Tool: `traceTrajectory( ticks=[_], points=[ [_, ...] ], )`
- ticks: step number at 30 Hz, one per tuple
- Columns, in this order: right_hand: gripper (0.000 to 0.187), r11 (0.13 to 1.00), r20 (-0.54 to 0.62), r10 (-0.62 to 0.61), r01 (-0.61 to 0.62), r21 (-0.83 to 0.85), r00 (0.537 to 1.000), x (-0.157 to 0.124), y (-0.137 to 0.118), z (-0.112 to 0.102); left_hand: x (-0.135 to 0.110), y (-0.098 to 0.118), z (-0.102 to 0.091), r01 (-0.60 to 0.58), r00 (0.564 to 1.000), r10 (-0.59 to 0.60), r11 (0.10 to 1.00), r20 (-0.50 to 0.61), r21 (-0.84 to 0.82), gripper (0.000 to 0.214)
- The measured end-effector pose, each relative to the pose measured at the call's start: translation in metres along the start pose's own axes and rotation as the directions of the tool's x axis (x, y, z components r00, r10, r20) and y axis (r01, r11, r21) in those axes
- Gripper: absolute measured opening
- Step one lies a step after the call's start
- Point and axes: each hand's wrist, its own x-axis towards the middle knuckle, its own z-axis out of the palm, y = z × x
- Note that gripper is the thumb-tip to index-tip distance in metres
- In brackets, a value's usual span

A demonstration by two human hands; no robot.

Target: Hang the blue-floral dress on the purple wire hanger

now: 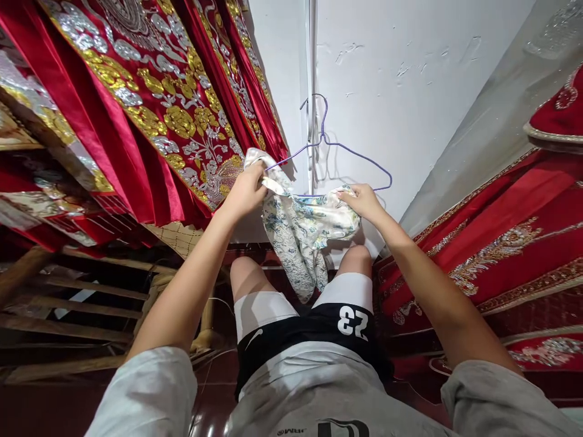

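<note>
A purple wire hanger (pixel 346 152) hangs by its hook on a metal pipe (pixel 311 85) against the white wall. A pale floral cloth (pixel 300 237) is draped over its lower bar and left shoulder, hanging down toward my knees. My left hand (pixel 246 191) is closed on the cloth's upper left corner at the hanger's left end. My right hand (pixel 362 200) pinches the cloth's right edge near the hanger's lower bar.
Red satin drapes with gold and silver embroidery (pixel 150 109) hang close on the left, and more red embroidered fabric (pixel 501 243) lies on the right. A wooden slatted frame (pixel 82 303) stands at lower left. My legs in black and white shorts (pixel 310 321) are below.
</note>
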Motion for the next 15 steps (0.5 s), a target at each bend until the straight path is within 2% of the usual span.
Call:
traceTrajectory(
  ticks=[3, 5, 7, 8, 9, 11, 13, 15],
  points=[
    [0.021, 0.995, 0.153, -0.071, 0.080, -0.055, 0.986, -0.012, -0.015, 0.004, 0.019, 0.003, -0.001, -0.048, 0.999, 0.045, 0.992, -0.029, -0.116, 0.022],
    [0.042, 0.987, 0.195, -0.153, 0.160, -0.019, 0.969, -0.018, -0.021, -0.002, 0.027, -0.002, -0.001, -0.071, 0.997, 0.068, 0.991, -0.037, -0.110, 0.027],
    [0.067, 0.980, 0.130, -0.197, 0.197, 0.009, 0.972, -0.020, -0.021, -0.017, 0.030, -0.010, -0.001, -0.091, 0.996, 0.090, 0.995, -0.010, -0.037, 0.027],
    [0.073, 0.982, 0.061, -0.188, 0.188, 0.004, 0.980, -0.019, -0.020, -0.026, 0.031, -0.014, -0.001, -0.098, 0.995, 0.098, 0.995, 0.004, -0.004, 0.025],
    [0.072, 0.987, -0.018, -0.162, 0.162, -0.010, 0.987, -0.017, -0.017, -0.036, 0.032, -0.017, -0.001, -0.102, 0.995, 0.102, 0.995, 0.008, 0.013, 0.021],
    [0.056, 0.996, -0.126, -0.088, 0.084, -0.033, 0.988, -0.009, -0.012, -0.056, 0.033, -0.022, -0.003, -0.105, 0.994, 0.105, 0.994, -0.017, 0.005, 0.015],
    [0.032, 1.000, -0.115, -0.017, 0.018, 0.002, 0.993, 0.001, -0.010, -0.072, 0.035, -0.024, -0.005, -0.118, 0.991, 0.119, 0.993, -0.068, 0.023, 0.022],
    [0.024, 0.990, -0.022, 0.049, -0.046, 0.131, 0.999, 0.010, -0.011, -0.079, 0.038, -0.023, -0.006, -0.106, 0.983, 0.114, 0.992, -0.144, 0.066, 0.025]
  ],
)
